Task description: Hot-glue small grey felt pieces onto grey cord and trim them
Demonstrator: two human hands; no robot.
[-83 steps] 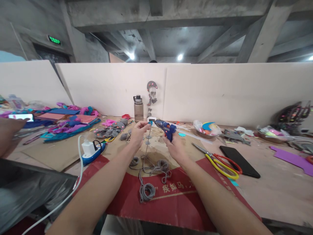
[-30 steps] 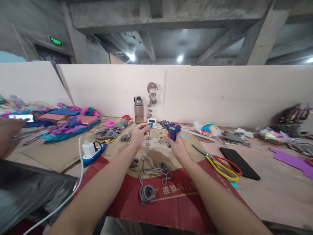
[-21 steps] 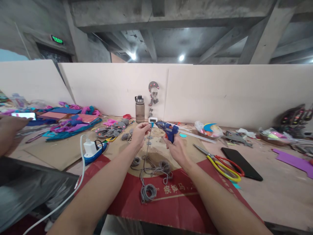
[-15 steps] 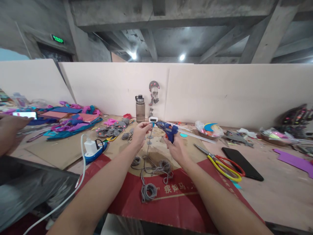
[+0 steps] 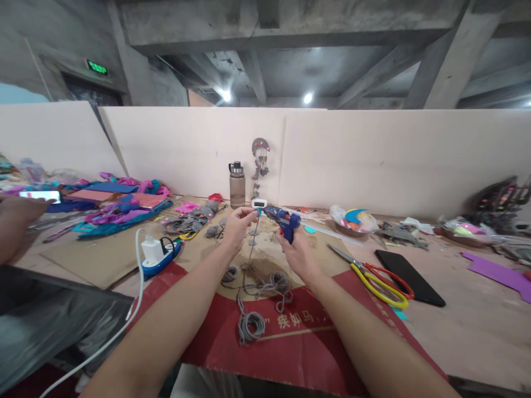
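My right hand (image 5: 297, 247) is wrapped round the handle of a blue glue gun (image 5: 286, 218), its nozzle pointing left. Close to that nozzle, my left hand (image 5: 238, 225) pinches a small blue piece (image 5: 259, 211), from which a grey cord (image 5: 251, 243) hangs down. The cord runs to loose loops and a coil (image 5: 251, 327) on the red and brown paper (image 5: 290, 354) below my hands. Whether the nozzle touches the blue piece I cannot tell.
Scissors (image 5: 373, 279) and a black phone (image 5: 409, 276) lie on the right. A bottle (image 5: 237, 185) and a small digital timer (image 5: 259, 204) stand ahead. At left are grey felt pieces (image 5: 186, 221), a power strip (image 5: 161, 262) and another person's hand (image 5: 20, 221) with a lit phone (image 5: 40, 196).
The view has shifted very slightly. Both hands keep their hold and place, with the glue gun still beside the small blue piece.
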